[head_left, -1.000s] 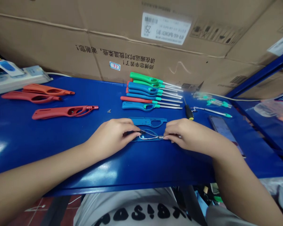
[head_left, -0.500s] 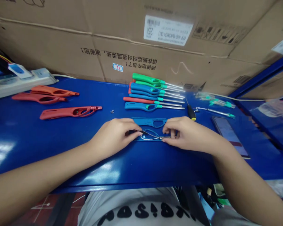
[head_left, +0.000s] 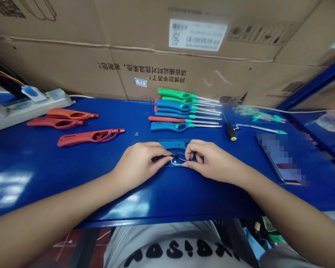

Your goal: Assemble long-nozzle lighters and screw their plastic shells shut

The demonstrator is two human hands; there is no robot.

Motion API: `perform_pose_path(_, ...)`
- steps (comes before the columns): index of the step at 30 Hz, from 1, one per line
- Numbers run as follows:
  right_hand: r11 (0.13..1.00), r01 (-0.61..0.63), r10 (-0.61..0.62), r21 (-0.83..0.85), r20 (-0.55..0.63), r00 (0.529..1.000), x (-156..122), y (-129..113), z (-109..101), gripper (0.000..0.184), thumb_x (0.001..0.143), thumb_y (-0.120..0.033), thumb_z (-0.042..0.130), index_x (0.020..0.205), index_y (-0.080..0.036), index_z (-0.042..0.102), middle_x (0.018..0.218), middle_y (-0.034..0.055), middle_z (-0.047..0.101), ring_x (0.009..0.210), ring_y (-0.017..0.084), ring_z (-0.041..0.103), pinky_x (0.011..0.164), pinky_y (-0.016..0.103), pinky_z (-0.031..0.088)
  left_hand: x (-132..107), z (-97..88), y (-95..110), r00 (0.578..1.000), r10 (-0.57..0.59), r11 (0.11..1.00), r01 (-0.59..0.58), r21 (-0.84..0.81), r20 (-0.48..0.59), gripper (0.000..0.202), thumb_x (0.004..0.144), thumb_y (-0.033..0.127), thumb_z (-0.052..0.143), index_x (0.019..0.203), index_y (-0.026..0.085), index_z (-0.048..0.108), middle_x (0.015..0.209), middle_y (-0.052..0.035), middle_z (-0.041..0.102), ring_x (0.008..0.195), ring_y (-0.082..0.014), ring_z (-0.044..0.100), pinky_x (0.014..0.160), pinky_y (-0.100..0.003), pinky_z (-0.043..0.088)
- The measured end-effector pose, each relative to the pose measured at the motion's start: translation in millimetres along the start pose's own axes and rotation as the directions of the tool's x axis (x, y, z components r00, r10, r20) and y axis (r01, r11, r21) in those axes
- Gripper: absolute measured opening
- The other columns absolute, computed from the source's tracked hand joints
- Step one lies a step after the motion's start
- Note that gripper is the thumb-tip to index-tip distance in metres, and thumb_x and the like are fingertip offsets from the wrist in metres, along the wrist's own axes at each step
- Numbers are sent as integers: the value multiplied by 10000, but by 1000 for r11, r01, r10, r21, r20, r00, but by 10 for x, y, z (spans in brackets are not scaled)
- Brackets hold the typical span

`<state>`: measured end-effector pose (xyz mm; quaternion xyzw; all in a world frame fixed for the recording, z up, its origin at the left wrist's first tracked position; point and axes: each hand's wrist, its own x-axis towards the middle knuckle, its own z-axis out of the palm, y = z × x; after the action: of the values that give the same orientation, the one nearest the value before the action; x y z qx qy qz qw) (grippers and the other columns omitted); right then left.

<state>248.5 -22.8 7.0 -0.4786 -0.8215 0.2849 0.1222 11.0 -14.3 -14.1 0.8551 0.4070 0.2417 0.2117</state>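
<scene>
Broadly, a glossy blue table [head_left: 156, 201] stretches across the scene. Toward its back edge lies a row of coloured lighters [head_left: 164, 126]. Nearer the front edge, the left hand [head_left: 141, 158] pinches a small dark part [head_left: 173, 156] between thumb and fingertips; the right hand [head_left: 212, 160] curls beside the wires [head_left: 176, 163], its grip unclear. Beneath both lies a blue casing half [head_left: 166, 166], with a second half [head_left: 171, 143] just behind. Tiny metal pieces [head_left: 136, 134] sit farther toward the left edge.
</scene>
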Motion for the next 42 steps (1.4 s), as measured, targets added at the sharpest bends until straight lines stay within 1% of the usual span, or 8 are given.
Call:
perform_pose_path(5,962,-160,133,222,133,982,12,11,-64,155,909,-284,615,819,-199,522,549,-82,506,439,91,514,507,218,370,3,-2,5,1000,-13,1000,13,-4,-17,139,925,291,676,965,244,801,936,-28,787,814,-189,721,659,-265,508)
perform_pose_path(9,923,-217,163,319,187,969,1,44,-90,143,911,-287,579,846,-220,470,535,-92,497,435,112,548,472,212,374,11,1,18,1000,-15,1000,15,-15,-10,140,928,292,677,982,252,800,950,-19,780,817,-180,713,664,-263,502)
perform_pose_path(17,991,132,-131,1,94,987,1,39,-55,101,874,-229,671,837,-184,588,789,-12,587,665,107,487,634,229,351,-19,26,17,998,45,993,-48,105,31,177,962,291,631,1013,249,795,987,-13,760,865,-174,716,683,-260,511)
perform_pose_path(23,988,143,-138,-49,103,985,22,55,-10,98,881,-222,684,852,-182,598,842,2,608,702,119,498,657,238,339,-117,-43,163,977,152,848,-207,488,151,298,1020,292,490,1073,198,768,1040,-88,721,884,-242,677,683,-332,518)
perform_pose_path(28,975,216,-208,-46,128,970,-4,56,-65,69,882,-219,671,882,-177,616,877,3,610,683,108,490,656,244,347,-230,-45,285,966,136,741,-245,625,218,378,997,231,493,1311,91,653,1045,-172,673,905,-327,629,717,-458,538)
perform_pose_path(34,954,294,-300,64,194,934,-7,96,-130,240,961,-372,611,830,-175,654,868,8,582,720,109,528,694,244,393,-195,-24,175,971,79,894,-170,414,227,364,991,194,529,1337,136,626,1129,-145,651,992,-292,634,826,-440,566)
perform_pose_path(37,973,228,-224,-23,113,968,34,88,-79,292,998,-346,545,775,-172,620,801,10,589,714,120,536,675,254,367,-152,-22,107,985,60,956,-104,275,164,389,955,192,611,1342,146,614,1155,-118,662,1027,-266,641,889,-408,569)
perform_pose_path(42,971,59,-47,-233,56,997,53,65,5,105,948,-295,592,928,-196,622,739,-18,613,660,126,534,605,258,297,-122,13,48,989,65,984,-86,155,136,378,938,193,645,1313,144,636,1115,-99,663,1044,-263,625,923,-431,559)
